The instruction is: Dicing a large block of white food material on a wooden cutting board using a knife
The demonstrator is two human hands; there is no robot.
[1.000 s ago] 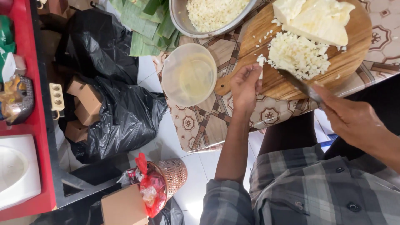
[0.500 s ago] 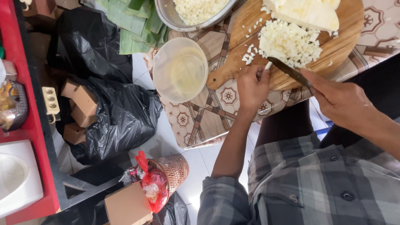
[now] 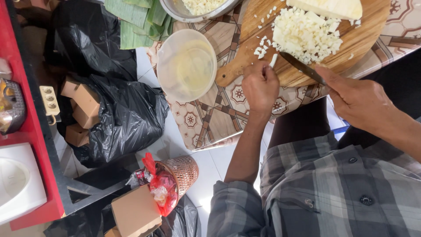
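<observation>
1. Since the earlier frame the left hand (image 3: 260,85) has curled at the near edge of the wooden cutting board (image 3: 359,41), and the knife (image 3: 302,68) has drawn back from the heap.
2. The board lies on the patterned surface (image 3: 219,109); a clear plastic bowl (image 3: 187,65) sits just left of it.
3. The pile of chopped white cubes (image 3: 307,35) rests mid-board, below an uncut white block (image 3: 326,8).
4. The right hand (image 3: 357,98), grip clamped on the knife handle, points the blade at the pile.
5. The left grip is closed, fingers together, pinching one white piece (image 3: 273,60).
</observation>
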